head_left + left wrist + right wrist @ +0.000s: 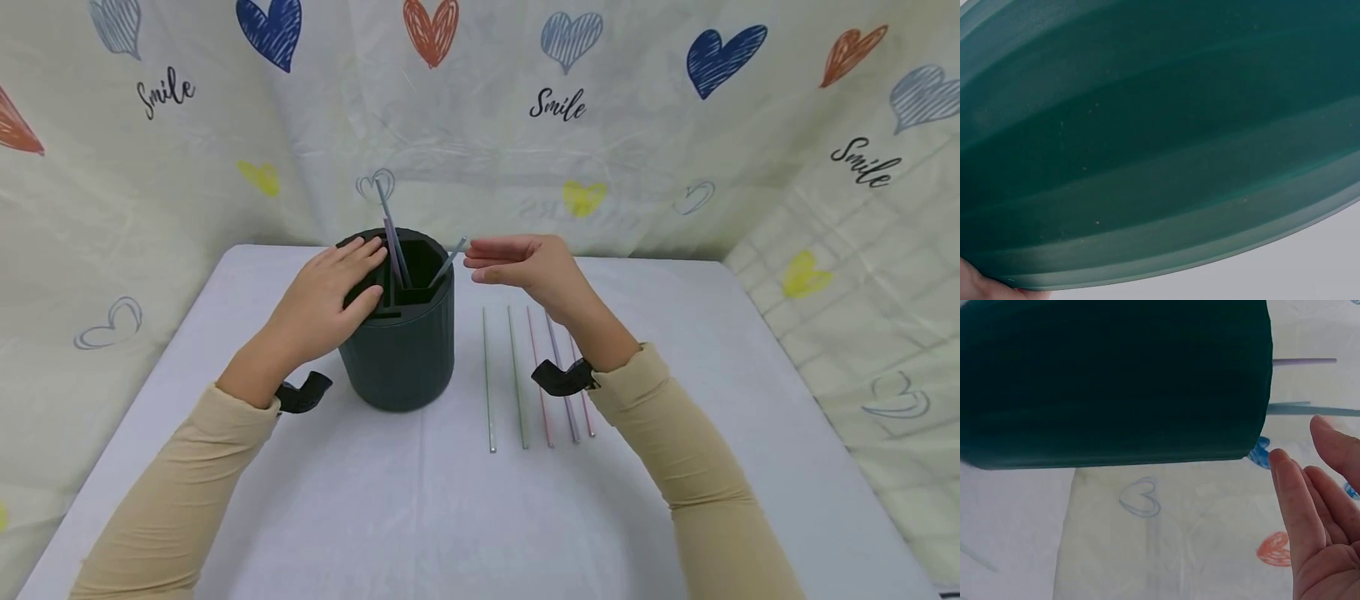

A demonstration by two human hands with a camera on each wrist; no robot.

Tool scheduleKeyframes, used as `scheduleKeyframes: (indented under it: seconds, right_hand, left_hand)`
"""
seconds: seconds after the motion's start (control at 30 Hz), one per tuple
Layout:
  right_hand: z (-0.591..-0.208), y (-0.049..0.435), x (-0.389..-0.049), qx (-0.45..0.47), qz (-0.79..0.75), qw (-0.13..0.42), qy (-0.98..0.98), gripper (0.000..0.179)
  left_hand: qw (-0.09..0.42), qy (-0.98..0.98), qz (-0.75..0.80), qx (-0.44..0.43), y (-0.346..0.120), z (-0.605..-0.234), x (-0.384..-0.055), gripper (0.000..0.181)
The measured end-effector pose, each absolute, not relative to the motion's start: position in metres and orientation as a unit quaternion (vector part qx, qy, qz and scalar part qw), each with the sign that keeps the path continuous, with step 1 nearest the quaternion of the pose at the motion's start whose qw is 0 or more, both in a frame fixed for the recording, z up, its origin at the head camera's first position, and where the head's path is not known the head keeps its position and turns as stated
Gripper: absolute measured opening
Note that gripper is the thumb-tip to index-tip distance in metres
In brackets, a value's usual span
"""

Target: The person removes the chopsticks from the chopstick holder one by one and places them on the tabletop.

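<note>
A dark green ribbed cylindrical holder (401, 367) with a divided black top stands upright at the table's far side. My left hand (330, 287) rests on its top, fingers stretched across the left compartments; in the left wrist view the holder's wall (1160, 144) fills most of the picture. Just right of the rim is my right hand (532, 262), fingers extended. The right wrist view shows thumb and fingers apart with nothing between them. Inside the holder are a thin purple stick (390, 242), a blue-grey stick (393, 229) and another blue-grey stick (450, 260) leaning right, its tip near my right fingertips.
Several thin sticks lie lengthwise side by side right of the holder, among them a green stick (517, 375) and a pink stick (539, 375). My right forearm overlaps part of this row. A white cloth covers the table (420, 517); behind hangs a heart-printed curtain (480, 150).
</note>
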State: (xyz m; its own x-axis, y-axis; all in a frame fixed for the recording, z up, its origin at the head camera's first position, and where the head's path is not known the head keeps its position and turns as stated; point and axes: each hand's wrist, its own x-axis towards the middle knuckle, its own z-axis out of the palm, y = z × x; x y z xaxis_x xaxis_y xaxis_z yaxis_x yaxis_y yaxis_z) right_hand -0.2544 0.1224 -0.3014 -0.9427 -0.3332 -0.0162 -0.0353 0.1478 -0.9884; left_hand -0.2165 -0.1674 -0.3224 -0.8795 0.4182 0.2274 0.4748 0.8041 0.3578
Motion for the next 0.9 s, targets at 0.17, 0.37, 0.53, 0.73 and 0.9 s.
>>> scheduleKeyframes:
  seconds: [0.17,0.37,0.53,0.73,0.9]
  right_hand:
    - [-0.297,0.115,-0.249,-0.144,-0.650,0.115,0.738,0.045]
    - [-0.297,0.105,-0.249,-0.151,-0.648,0.105,0.739,0.040]
    - [-0.299,0.097,-0.249,-0.159,-0.653,0.089,0.735,0.038]
    - [-0.301,0.091,-0.249,-0.172,-0.645,0.069,0.742,0.036]
    - [-0.301,0.087,-0.249,-0.172,-0.654,0.057,0.734,0.027]
  left_hand:
    - [0.060,-0.949,-0.201,-0.236,-0.168,-0.318,-0.214,0.054]
    - [0.058,-0.949,-0.205,-0.234,-0.167,-0.319,-0.214,0.054]
    - [0.066,-0.948,-0.204,-0.234,-0.167,-0.322,-0.215,0.054]
    - [0.074,-0.947,-0.208,-0.233,-0.167,-0.324,-0.215,0.055]
    - [0.073,-0.948,-0.207,-0.232,-0.167,-0.323,-0.216,0.055]
